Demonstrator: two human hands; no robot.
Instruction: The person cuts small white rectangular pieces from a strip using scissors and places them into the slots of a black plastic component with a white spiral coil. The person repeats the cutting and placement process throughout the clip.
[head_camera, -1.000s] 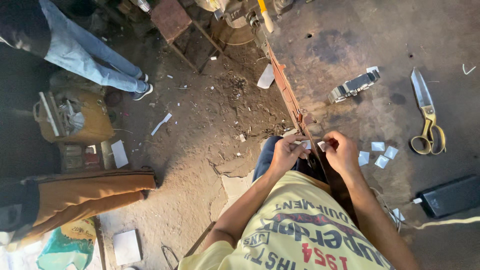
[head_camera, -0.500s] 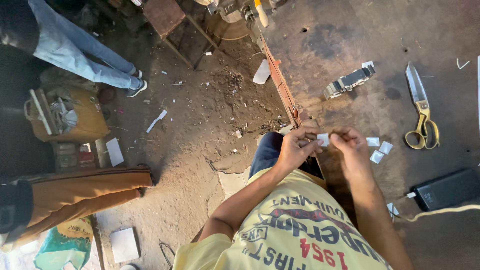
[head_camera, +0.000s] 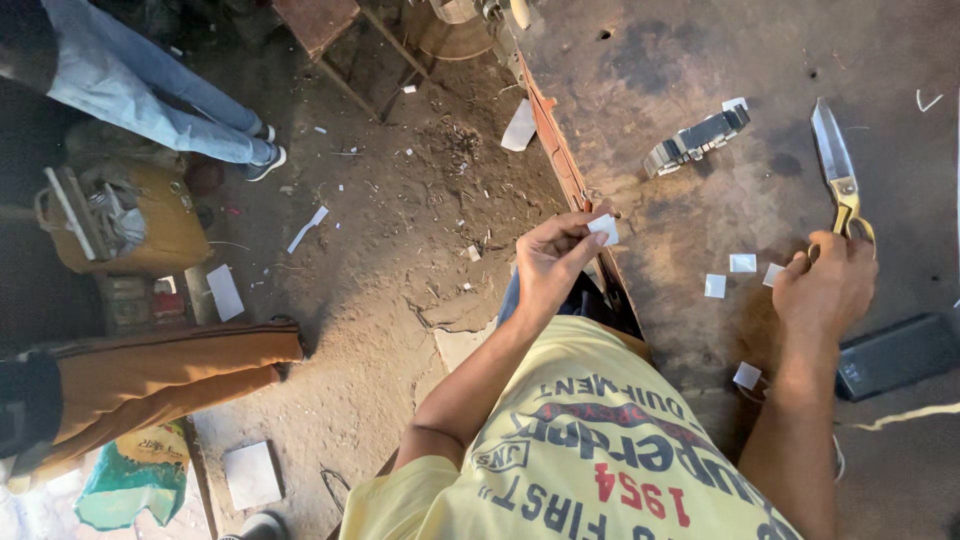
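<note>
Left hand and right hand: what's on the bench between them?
In the head view, two small white squares lie on the worn bench between the left hand and the right hand; otherwise bare.

The person wears a pale yellow short-sleeved cotton T-shirt (head_camera: 590, 450) printed across the chest with dark blue and red lettering, dark blue trousers (head_camera: 580, 298) beneath, both forearms bare below the sleeves.

A white paper square (head_camera: 603, 228), gold-handled scissors (head_camera: 838, 175) with silver blades, a dark brown stained table (head_camera: 700, 60).
</note>
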